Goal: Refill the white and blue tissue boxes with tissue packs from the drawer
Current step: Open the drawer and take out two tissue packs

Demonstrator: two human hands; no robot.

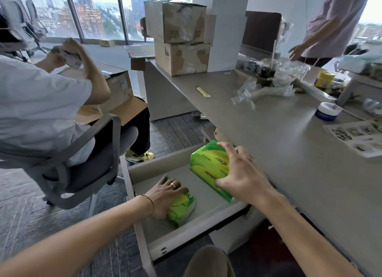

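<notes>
The drawer [142, 169] under the desk stands pulled out. My right hand [244, 173] grips a green tissue pack [208, 165] from its right side and holds it lifted above the drawer's far right part. A second green tissue pack [183, 210] lies on the drawer floor near the front. My left hand [165, 196] rests on top of it with fingers curled over its far end. No white or blue tissue box is in view.
The long grey desk [289, 152] runs along the right, carrying crumpled plastic wrap [266, 86], a blue-lidded jar [327, 111], a printed sheet [355, 136] and stacked cardboard boxes [179, 38]. A seated person on a swivel chair [86, 173] is close on the left. Another person stands at the far right.
</notes>
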